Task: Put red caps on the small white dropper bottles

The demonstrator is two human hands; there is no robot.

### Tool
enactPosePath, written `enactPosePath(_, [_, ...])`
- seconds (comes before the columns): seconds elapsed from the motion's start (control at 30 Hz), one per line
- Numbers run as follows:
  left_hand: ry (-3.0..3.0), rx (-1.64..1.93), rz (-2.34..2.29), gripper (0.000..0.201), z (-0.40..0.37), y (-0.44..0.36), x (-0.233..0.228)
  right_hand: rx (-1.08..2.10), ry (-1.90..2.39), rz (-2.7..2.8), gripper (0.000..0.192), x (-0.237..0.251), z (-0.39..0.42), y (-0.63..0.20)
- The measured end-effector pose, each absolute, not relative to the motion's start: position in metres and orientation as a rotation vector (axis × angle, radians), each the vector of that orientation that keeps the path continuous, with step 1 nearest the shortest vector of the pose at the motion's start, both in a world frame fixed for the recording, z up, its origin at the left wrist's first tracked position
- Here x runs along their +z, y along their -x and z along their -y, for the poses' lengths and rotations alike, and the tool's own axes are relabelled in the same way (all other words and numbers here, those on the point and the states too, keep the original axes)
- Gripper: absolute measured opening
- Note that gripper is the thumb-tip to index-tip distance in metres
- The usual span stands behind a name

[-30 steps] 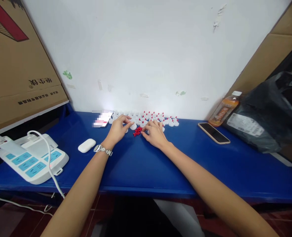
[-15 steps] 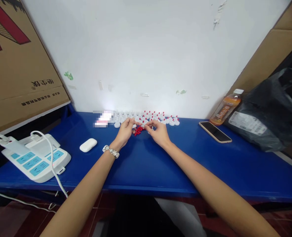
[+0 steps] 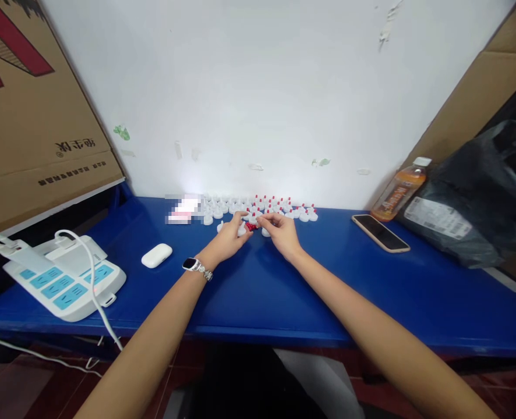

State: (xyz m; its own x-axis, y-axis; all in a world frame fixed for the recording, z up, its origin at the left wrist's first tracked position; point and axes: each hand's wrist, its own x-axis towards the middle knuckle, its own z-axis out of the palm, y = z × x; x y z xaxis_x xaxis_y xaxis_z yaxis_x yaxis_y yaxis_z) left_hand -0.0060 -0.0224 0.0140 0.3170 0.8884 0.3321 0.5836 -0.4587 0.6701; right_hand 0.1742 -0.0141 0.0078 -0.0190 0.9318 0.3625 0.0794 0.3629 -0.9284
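Around the small red tips (image 3: 252, 226), piled on the blue table, my two hands come close together. My left hand (image 3: 228, 238) has its thumb and forefinger apart; a white nozzle cap (image 3: 241, 229) shows between them, apparently on the table. My right hand (image 3: 284, 234) pinches thumb and fingertips together just right of the pile; what they hold is too small to make out. Under that palm sits another white cap (image 3: 265, 232). Behind the hands stand rows of white nozzle caps, plain ones (image 3: 218, 213) at left and red-tipped ones (image 3: 304, 216) at right.
A white power strip (image 3: 66, 285) with cables and a white earbud case (image 3: 156, 255) lie left on the blue table (image 3: 258, 302). To the right are a phone (image 3: 380, 233), an orange drink bottle (image 3: 398, 192) and a black plastic bag (image 3: 472, 198). A white wall (image 3: 258, 105) rises behind.
My left hand has turned palm-down, its thumb and forefinger parting from a pinch and moving over the red tips. The watch face on that wrist now shows. My right hand has barely moved.
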Motion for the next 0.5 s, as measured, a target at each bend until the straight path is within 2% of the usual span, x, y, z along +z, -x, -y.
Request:
enactPosePath(0.13, [-2.306,0.793,-1.387,0.065,0.031,0.002,0.021,0.911,0.909,1.472,0.034,0.007,0.017,-0.170])
enactPosePath(0.5, [-2.448,0.694,-1.402,0.076,0.038,-0.002,0.025,1.007,0.855,1.538,0.032,0.009,0.022,-0.166])
